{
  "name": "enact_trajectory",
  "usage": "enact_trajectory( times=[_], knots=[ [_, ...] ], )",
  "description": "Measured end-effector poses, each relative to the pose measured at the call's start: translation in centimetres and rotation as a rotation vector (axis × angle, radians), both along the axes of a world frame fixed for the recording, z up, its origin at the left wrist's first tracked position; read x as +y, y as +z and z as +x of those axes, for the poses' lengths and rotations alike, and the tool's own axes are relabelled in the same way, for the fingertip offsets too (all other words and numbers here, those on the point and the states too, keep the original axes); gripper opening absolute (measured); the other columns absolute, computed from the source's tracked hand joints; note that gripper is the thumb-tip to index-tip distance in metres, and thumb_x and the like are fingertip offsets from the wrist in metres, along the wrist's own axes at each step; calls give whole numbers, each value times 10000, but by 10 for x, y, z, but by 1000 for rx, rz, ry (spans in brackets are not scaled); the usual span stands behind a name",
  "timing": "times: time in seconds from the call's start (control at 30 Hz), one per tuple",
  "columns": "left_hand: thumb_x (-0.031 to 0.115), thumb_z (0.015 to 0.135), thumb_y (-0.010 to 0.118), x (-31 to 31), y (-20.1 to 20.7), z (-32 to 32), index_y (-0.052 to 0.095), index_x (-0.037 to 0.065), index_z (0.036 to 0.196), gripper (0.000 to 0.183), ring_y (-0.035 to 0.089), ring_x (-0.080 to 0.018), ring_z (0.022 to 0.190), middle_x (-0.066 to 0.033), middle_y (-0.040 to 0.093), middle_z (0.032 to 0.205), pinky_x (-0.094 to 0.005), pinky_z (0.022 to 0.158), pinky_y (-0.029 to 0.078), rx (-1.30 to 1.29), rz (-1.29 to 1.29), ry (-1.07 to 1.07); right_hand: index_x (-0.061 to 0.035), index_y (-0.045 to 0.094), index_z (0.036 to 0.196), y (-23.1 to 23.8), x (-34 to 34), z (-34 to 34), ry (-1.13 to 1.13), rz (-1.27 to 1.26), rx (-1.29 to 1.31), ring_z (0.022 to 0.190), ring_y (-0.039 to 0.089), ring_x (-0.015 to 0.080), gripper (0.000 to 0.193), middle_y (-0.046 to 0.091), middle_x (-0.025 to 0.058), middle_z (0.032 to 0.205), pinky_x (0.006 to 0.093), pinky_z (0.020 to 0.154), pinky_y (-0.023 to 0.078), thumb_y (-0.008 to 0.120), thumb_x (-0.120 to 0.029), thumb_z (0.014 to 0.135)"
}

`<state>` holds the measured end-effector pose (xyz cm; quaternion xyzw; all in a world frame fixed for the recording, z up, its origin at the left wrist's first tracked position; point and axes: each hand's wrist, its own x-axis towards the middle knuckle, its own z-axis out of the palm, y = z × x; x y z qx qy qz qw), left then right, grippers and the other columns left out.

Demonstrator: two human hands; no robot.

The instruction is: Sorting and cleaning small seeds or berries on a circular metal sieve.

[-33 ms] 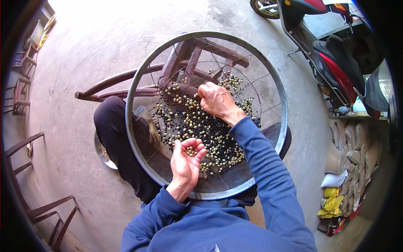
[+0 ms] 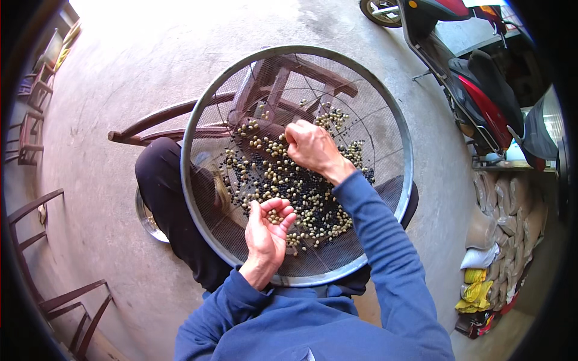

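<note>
A round wire-mesh sieve (image 2: pixel 208 240) with a grey metal rim rests across my lap. Small black beans (image 2: pixel 304 195) and larger pale round beans (image 2: pixel 274 147) lie mixed on its mesh. Near the sieve's front left, my left hand (image 2: pixel 268 234) is cupped palm up with curled fingers, holding a few pale beans (image 2: pixel 275 218). My right hand (image 2: pixel 313 147) hovers over the far middle of the heap, its fingers closed and turned under. The back of that hand hides whatever its fingertips pinch.
Beyond and under the sieve stands a brown wooden chair (image 2: pixel 162 129). Beside my left leg sits a metal bowl (image 2: pixel 147 219). A red and black scooter (image 2: pixel 475 96) is parked at right, with stacked sacks (image 2: pixel 509 222) nearby. Wooden chairs (image 2: pixel 75 301) line the left side.
My right hand and forearm have shifted very slightly to the right. The cupped left hand keeps its place.
</note>
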<state>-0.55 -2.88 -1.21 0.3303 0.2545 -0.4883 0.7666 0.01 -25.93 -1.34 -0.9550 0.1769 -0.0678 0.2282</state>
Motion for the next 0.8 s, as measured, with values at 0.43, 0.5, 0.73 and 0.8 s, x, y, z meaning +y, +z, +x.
enact_trajectory(
  times=[0.43, 0.5, 0.73, 0.8],
  knots=[
    [447, 1119, 371, 2, -5, 0, 611, -3, 1104, 510, 668, -240, 937, -145, 677, 1079, -380, 867, 589, 10, -16, 32, -24, 698, 905, 38, 38, -34, 74, 137, -242, 803, 689, 309, 77, 691, 135, 878, 393, 727, 568, 730, -90, 884],
    [442, 1117, 383, 0, -2, 0, 616, -2, 1083, 503, 665, -241, 937, -150, 680, 1061, -382, 869, 588, 13, -4, 29, -44, 685, 950, 17, 7, -22, -37, 37, -130, 834, 695, 336, 75, 683, 148, 917, 418, 759, 591, 696, -108, 910],
    [436, 1116, 391, 1, -3, -1, 612, -6, 1098, 494, 663, -245, 940, -156, 674, 1066, -392, 874, 587, 1, -7, 33, -54, 687, 970, -2, -7, 10, 41, -12, 17, 894, 705, 380, 72, 671, 167, 993, 459, 798, 591, 637, -73, 922],
    [434, 1116, 392, 1, -1, 0, 611, -8, 1100, 493, 663, -244, 940, -156, 674, 1066, -392, 873, 587, 6, 3, 32, -39, 667, 949, -1, -7, 14, 58, -30, 114, 889, 704, 391, 106, 654, 189, 975, 476, 795, 588, 581, -101, 952]
  ],
)
